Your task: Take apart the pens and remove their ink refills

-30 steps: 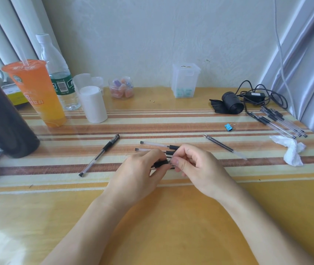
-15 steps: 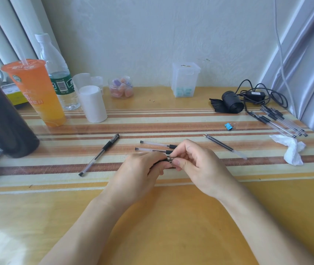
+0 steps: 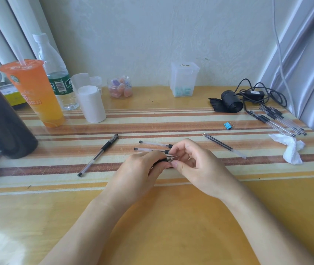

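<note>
Low over the striped table's middle, my left hand point(image 3: 141, 169) grips the black grip section of a pen point(image 3: 163, 160). My right hand point(image 3: 192, 161) pinches that pen's metal tip cone point(image 3: 173, 158) between thumb and fingers. Most of the pen is hidden inside my left hand. Just behind my hands lie two clear pen barrels point(image 3: 153, 144). A whole capped pen point(image 3: 98, 154) rests to the left. Loose ink refills point(image 3: 224, 145) lie to the right, and several more pens point(image 3: 280, 120) are bunched at the far right.
An orange drink cup point(image 3: 34, 92), a water bottle point(image 3: 56, 73), a white roll point(image 3: 91, 104) and a dark container point(image 3: 1, 127) stand at the back left. A clear box point(image 3: 184, 79), black cable bundle point(image 3: 248, 96), blue binder clip point(image 3: 228, 125) and crumpled tissue point(image 3: 292, 150) occupy the right.
My hands have lifted slightly and drawn closer together. More of the metal tip now shows between my fingers, and the black grip has slid deeper into my left hand.
</note>
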